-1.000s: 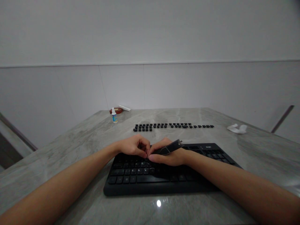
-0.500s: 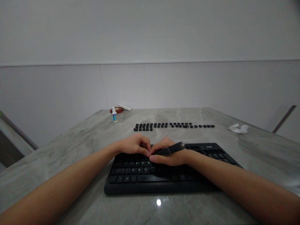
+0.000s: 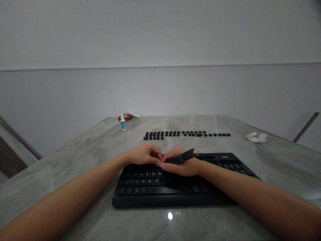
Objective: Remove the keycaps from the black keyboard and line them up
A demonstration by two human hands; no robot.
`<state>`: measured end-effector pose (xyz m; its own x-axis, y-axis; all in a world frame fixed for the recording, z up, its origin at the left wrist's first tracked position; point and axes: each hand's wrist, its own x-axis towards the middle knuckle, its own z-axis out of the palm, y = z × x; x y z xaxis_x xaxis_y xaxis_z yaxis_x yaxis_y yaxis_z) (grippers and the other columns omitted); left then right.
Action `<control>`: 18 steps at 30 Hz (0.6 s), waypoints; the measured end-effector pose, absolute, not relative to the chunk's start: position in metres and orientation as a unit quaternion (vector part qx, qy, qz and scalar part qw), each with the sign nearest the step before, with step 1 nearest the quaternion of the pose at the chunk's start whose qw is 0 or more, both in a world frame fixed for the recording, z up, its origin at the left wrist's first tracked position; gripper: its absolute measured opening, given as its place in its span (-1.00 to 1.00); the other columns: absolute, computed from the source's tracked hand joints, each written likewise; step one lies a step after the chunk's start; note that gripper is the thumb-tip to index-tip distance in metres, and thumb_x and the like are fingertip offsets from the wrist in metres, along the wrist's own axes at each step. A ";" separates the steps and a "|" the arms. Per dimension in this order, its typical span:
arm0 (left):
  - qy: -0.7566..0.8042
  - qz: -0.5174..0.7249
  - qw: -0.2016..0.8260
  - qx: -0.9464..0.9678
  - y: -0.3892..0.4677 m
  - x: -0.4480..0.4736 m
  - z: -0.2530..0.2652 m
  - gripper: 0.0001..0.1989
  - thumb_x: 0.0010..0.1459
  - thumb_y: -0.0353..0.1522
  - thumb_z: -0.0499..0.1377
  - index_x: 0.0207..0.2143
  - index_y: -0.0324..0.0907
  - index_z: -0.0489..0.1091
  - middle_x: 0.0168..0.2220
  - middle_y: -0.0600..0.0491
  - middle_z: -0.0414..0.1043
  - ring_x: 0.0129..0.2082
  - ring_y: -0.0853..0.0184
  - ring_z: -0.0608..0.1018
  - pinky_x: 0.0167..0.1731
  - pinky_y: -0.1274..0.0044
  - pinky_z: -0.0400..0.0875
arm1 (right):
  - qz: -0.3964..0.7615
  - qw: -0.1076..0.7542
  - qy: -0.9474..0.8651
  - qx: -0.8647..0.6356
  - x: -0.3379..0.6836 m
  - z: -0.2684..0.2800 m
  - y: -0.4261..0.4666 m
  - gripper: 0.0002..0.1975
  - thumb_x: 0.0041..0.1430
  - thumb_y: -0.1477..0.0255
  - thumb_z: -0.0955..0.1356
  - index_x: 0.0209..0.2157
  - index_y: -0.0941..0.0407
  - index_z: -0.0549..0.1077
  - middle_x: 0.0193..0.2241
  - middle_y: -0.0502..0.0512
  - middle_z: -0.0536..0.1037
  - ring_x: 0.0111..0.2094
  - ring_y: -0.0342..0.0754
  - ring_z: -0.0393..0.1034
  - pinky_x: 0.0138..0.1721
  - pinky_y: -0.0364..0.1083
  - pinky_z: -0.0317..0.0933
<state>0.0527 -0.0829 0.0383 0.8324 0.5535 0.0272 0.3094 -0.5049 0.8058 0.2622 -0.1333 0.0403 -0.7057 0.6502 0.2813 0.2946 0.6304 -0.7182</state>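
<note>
A black keyboard [image 3: 164, 190] lies before me on the grey table. Over its upper middle, my left hand [image 3: 145, 154] is closed in a pinch, its fingertips meeting those of my other hand. Whatever is between them is too small or hidden to make out. My right hand [image 3: 182, 165] is closed around a slim black tool [image 3: 187, 155] with a pale, rough end that points back over the wrist; its exact kind is unclear. Both hands hide part of the keys. Beyond the keyboard, several loose black keycaps [image 3: 170, 133] lie in rows.
A small white-capped spray bottle [image 3: 123, 124] with a blue label stands at the back left. Behind it are a reddish-brown object [image 3: 124, 117] and a white flat piece [image 3: 134, 114]. Crumpled white tissue [image 3: 256, 137] lies to the right. A wall [image 3: 180, 92] rises behind the table.
The pinched fingertips stay together at the same place on the keyboard. The black tool's rough end has tipped up slightly. The view has shifted a little.
</note>
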 end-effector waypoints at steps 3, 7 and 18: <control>0.261 0.138 0.431 0.853 -0.083 0.053 0.038 -0.85 0.04 -0.32 0.31 -0.42 -0.26 0.49 -0.53 0.15 0.38 -0.49 0.47 0.36 -0.44 0.64 0.20 | 0.348 0.261 -0.854 -0.284 0.261 0.041 -0.136 -0.75 0.16 0.35 0.34 -0.39 0.26 0.54 -0.66 -0.03 0.37 -0.61 -0.26 0.22 -0.59 -0.27 0.09; 0.275 0.137 0.433 0.847 -0.084 0.054 0.038 -0.83 0.03 -0.30 0.31 -0.42 -0.26 0.49 -0.52 0.15 0.37 -0.49 0.47 0.36 -0.46 0.64 0.19 | 0.354 0.264 -0.853 -0.280 0.260 0.042 -0.137 -0.74 0.16 0.35 0.33 -0.41 0.27 0.53 -0.67 -0.04 0.36 -0.63 -0.26 0.20 -0.60 -0.27 0.08; 0.259 0.156 0.410 0.861 -0.087 0.055 0.037 -0.79 0.03 -0.28 0.34 -0.45 -0.27 0.49 -0.55 0.15 0.38 -0.52 0.48 0.36 -0.50 0.66 0.19 | 0.307 0.235 -0.900 -0.199 0.269 0.038 -0.131 -0.82 -0.04 0.50 0.39 -0.32 0.25 0.52 -0.52 -0.01 0.48 -0.55 -0.24 0.31 -0.48 -0.26 0.17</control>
<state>0.0547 -0.0873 0.0367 0.8175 0.5732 0.0569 0.3170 -0.5303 0.7863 0.2686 -0.1311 0.0379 -0.8098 0.5035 0.3012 0.2148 0.7322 -0.6463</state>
